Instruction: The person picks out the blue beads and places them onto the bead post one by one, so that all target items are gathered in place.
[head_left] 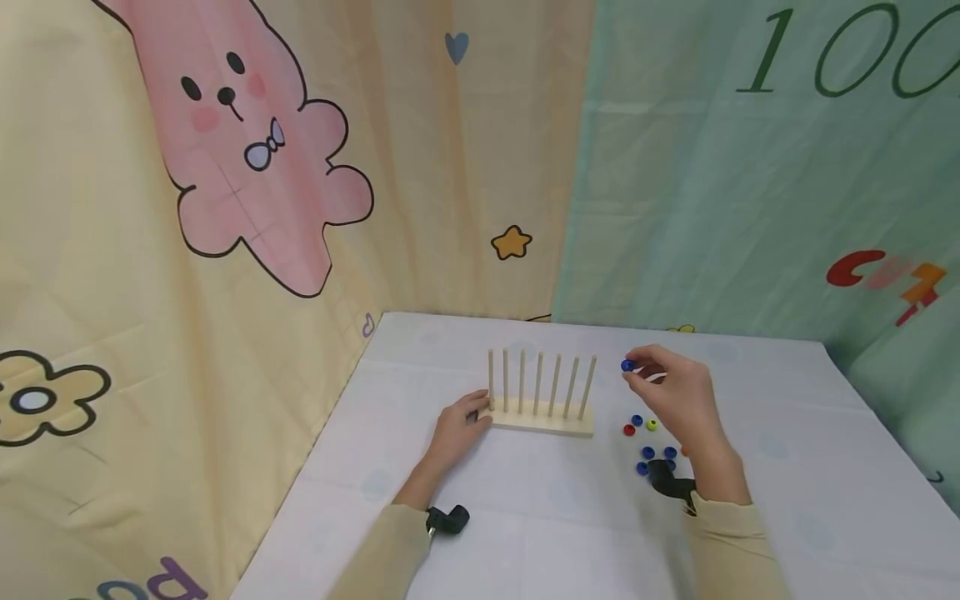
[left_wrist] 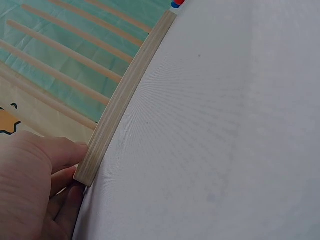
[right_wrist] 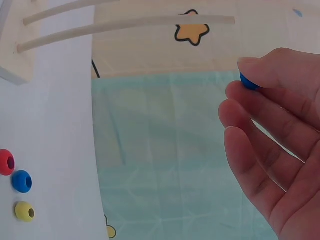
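Sleeves (head_left: 731, 546) closest to me, forearms reaching forward. Black wrist mount (head_left: 663, 481) on the right one overlaps the loose blue beads (head_left: 648, 452) in the head view; if that wrist drops, mount or cuff could sweep them and they'd roll on the white tabletop (head_left: 540, 517). Orange bead (head_left: 685, 451) half hidden by my forearm, easy to lose track of. Bit farther: red bead (head_left: 628, 430), yellow bead (head_left: 652, 425), another blue one near them.

Left hand (head_left: 457, 429) low at the table, gripping the left end of the peg rack (head_left: 536, 421) base, thumb on the near side, fingers round the end. Rack is on the table, seven bare pegs up. Only one end held, so an uneven push or a knock on the pegs could twist it.

Right hand (head_left: 681, 400) raised off the table right of the rack, wrist up, pinching a blue bead (head_left: 627, 365) between thumb and index; other fingers loosely bent. Held bead is apart from the nearest peg. Smooth, small contact: an off-centre squeeze could pop it out. Can't tell where its hole points.

Behind all that: yellow-and-green fabric backdrop (head_left: 675, 208).
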